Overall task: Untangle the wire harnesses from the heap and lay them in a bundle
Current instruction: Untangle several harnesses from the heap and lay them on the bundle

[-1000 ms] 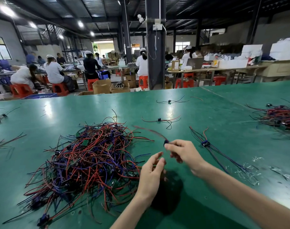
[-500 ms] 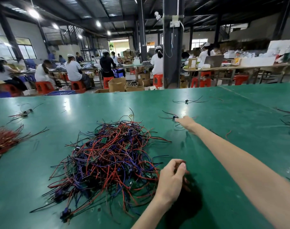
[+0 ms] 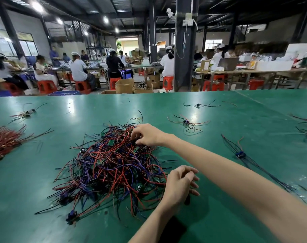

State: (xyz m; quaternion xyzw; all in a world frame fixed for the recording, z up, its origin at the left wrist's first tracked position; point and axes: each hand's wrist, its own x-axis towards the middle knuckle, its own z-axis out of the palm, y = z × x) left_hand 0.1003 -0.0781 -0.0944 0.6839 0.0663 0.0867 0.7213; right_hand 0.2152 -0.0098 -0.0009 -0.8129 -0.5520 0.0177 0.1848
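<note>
Obs: right hand (image 3: pixel 145 135) pinches a harness (image 3: pixel 135 142) atop the heap (image 3: pixel 112 165); left hand (image 3: pixel 180 183) loosely curled, empty. Risk: pulling drags snagged neighbours along.

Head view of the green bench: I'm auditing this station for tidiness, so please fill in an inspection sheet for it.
Surface: green table, glossy with lamp glare.
Job's things: tangled red, blue and black heap at centre; laid bundle to its right.
Clutter: loose harness beyond; red wire pile at left edge.
Grippers: right hand pinches wires at the heap's far side; left hand loosely curled beside it, hold unclear.
Cables: cord hanging down the pillar.
Surroundings: seated workers, red stools, cardboard boxes.
</note>
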